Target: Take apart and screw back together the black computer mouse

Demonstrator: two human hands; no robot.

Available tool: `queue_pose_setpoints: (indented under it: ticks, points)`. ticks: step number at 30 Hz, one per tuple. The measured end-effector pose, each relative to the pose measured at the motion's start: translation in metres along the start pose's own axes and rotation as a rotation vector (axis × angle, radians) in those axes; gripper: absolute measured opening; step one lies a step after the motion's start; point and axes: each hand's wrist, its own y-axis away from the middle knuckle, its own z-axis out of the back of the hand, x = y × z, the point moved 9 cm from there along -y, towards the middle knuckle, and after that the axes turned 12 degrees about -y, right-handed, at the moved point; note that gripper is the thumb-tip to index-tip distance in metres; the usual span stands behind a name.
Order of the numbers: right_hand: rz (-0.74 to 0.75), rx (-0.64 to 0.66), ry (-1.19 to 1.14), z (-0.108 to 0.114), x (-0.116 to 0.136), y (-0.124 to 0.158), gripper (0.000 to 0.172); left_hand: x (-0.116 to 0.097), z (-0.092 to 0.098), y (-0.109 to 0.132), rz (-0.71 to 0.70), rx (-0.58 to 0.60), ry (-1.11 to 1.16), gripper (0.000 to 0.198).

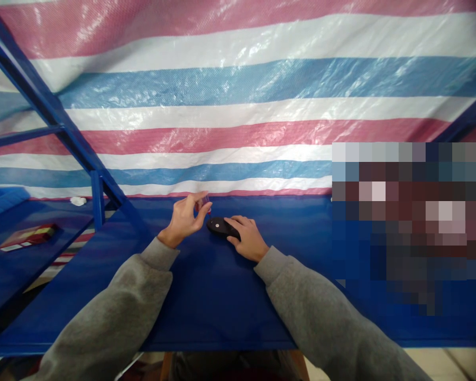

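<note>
The left hand [182, 219] pinched one small screwdriver with a clear handle [204, 203] in narrow fingers. Its thin tip was hard to see. The right hand [248, 238] held one black oval computer mouse [218, 226] on the blue tabletop [206, 317].

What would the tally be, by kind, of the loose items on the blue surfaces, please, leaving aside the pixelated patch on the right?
Computer mouse: 1
Small red-handled screwdriver: 1
Flat red box: 1
Crumpled white tissue: 1
Blue ribbed object: 1
Total: 5
</note>
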Motion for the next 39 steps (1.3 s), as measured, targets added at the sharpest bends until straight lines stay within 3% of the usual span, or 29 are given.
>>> queue_pose_setpoints:
  ticks: [4,7,12,16,23,33,39]
  points:
    - [-0.001,-0.001,0.004,0.000,0.000,0.000,0.054,-0.002,-0.007,0.003,-0.102,0.033,-0.092,0.031]
    - [0.002,-0.003,0.002,0.000,0.000,0.000,0.053,0.002,-0.011,0.004,-0.072,0.064,-0.064,0.032]
    - [0.008,-0.008,-0.004,0.001,0.000,0.000,0.054,0.000,-0.013,0.004,0.083,0.122,0.180,0.034]
    - [0.002,-0.001,-0.009,0.000,0.000,0.000,0.052,-0.006,-0.025,0.010,0.303,0.178,0.513,0.035]
    - [0.017,0.014,-0.018,-0.001,0.006,-0.001,0.052,-0.012,-0.044,0.019,0.490,0.067,0.911,0.025]
    - [0.018,0.025,-0.038,0.000,0.006,-0.002,0.053,-0.008,-0.051,0.024,0.630,0.093,0.975,0.028]
    - [0.012,0.019,-0.038,0.000,0.006,-0.002,0.052,-0.009,-0.045,0.018,0.589,0.092,1.009,0.034]
